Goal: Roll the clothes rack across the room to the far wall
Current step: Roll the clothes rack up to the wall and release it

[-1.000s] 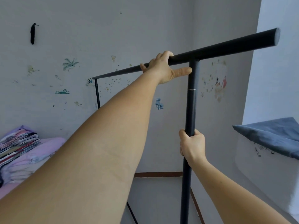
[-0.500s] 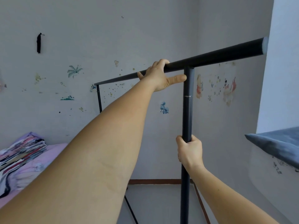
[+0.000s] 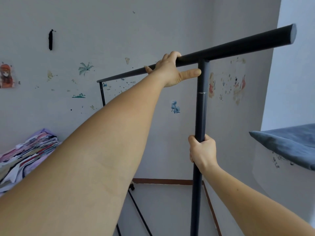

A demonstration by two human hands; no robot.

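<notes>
The rack [image 3: 201, 106], a black tube frame, is being held at its near end, close to a corner of the room. The top bar is being gripped from above by the left hand [image 3: 172, 70], fingers [image 3: 171, 56] curled over the bar just left of the joint with the near upright, thumb stretched along beneath until it is touching that upright. The near upright is being clasped lower down by the right hand [image 3: 202, 150], fingers wrapped fully round the tube. The top bar is seen running away to the left, to the far upright standing near the wall [image 3: 119, 40]; its near end is jutting out to the right past the joint. A thin base rail and one caster [image 3: 132, 187] are being shown low on the floor [image 3: 167, 210], partly hidden by the left forearm. The wall is dotted with small stickers, and a dark object is hanging high on the left. Folded clothes [image 3: 25, 155] are lying on pink bedding at the left edge. A blue cloth [image 3: 286, 143] is draped over a pale ledge on the right.
</notes>
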